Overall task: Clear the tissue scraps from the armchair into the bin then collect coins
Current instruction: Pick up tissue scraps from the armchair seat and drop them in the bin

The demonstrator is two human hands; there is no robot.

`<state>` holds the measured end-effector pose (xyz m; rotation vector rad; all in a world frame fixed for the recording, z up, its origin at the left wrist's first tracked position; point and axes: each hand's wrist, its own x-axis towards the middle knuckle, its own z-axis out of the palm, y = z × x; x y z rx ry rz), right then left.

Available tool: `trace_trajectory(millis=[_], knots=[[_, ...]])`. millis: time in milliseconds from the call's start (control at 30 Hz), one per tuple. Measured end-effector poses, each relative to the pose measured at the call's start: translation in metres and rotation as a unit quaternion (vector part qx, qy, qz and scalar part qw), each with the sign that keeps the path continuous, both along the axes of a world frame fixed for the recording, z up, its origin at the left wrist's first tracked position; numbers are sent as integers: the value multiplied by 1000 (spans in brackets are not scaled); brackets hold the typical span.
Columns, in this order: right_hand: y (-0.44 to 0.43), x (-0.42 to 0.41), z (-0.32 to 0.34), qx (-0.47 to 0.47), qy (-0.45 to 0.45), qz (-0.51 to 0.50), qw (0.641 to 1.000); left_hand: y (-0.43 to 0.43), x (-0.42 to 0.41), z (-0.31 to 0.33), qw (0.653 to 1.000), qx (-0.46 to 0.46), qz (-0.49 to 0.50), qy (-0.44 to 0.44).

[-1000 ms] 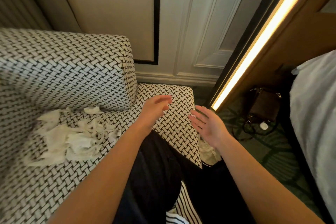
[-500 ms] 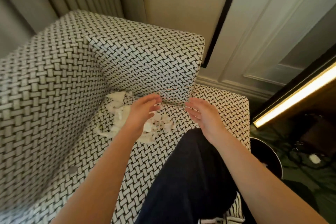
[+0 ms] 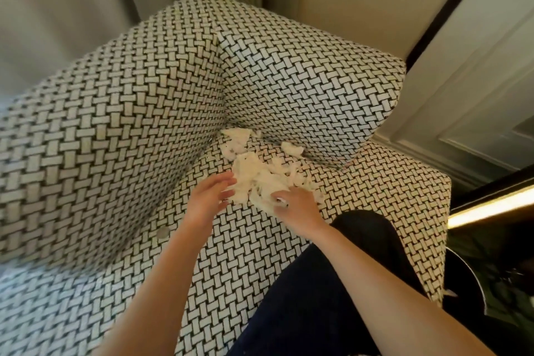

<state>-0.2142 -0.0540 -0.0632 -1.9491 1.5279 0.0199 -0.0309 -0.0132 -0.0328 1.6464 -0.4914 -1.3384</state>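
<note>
The tissue scraps [image 3: 260, 175] lie in a pile on the armchair [image 3: 121, 113] seat, in its far corner. The left hand [image 3: 212, 196] touches the pile's left edge with straight fingers. The right hand [image 3: 297, 206] curls its fingers into the near-right scraps, gripping them.

Left forearm [image 3: 161, 283], right forearm [image 3: 375, 277]: both bare. 1 dark navy trouser leg [image 3: 303, 298], plain fabric.
</note>
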Motion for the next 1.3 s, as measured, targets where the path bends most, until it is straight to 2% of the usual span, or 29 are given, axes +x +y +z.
trace_trajectory(millis=[100,233,367,500,633,800,933,1000,1167,1300], knots=[[7,2,4,-22,-22,-1,1000,8,9,-5,1000,6,22,12],[9,-3,32,-57,-143,-39,987,13,11,-11,999,20,42,5],[6,-14,54,-89,-241,-117,959,14,1,-14,999,7,26,-41],[4,-29,66,-104,-333,-237,907,12,-14,-20,994,-4,-19,-107],[-1,-44,65,-112,-379,-321,861,9,-28,-27,979,-27,-83,-183],[-11,-55,57,-19,-490,-405,771,7,-43,-36,960,-34,-89,-264],[-17,-56,48,14,-477,-415,775,6,-52,-34,919,-42,-96,-380],[-20,-57,45,28,-483,-428,763,4,-52,-34,902,-34,-125,-412],[-21,-59,47,59,-499,-446,741,-6,-49,-31,893,45,-222,-389],[-18,-58,53,75,-515,-445,729,-9,-50,-23,909,51,-182,-372]])
